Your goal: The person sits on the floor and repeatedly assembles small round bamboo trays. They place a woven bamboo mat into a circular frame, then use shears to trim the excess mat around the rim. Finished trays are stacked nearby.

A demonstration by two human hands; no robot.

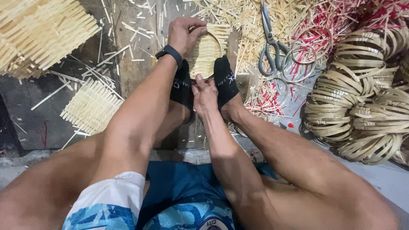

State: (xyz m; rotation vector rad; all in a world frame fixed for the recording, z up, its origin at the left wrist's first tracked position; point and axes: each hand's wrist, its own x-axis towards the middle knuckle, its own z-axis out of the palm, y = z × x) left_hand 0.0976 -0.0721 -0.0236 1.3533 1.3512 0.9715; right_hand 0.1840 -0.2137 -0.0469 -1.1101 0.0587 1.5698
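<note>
We log: one woven bamboo mat (207,53), ringed, clamped between two black-socked feet (225,81), long axis near-to-far. Left hand (184,34) fingers grasping far rim; right hand (204,94) fingers pinching near edge. One scissors (269,44) right. Two loose mats (91,105) left. Hoop coils (362,93) far right. Wooden floor (132,68), strewn with splints.

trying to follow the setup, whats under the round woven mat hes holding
The round woven mat lies over dark wooden planks strewn with pale offcuts. Its near edge is pinched between two black-socked feet, with the left hand on top. The floor directly beneath is covered.
</note>
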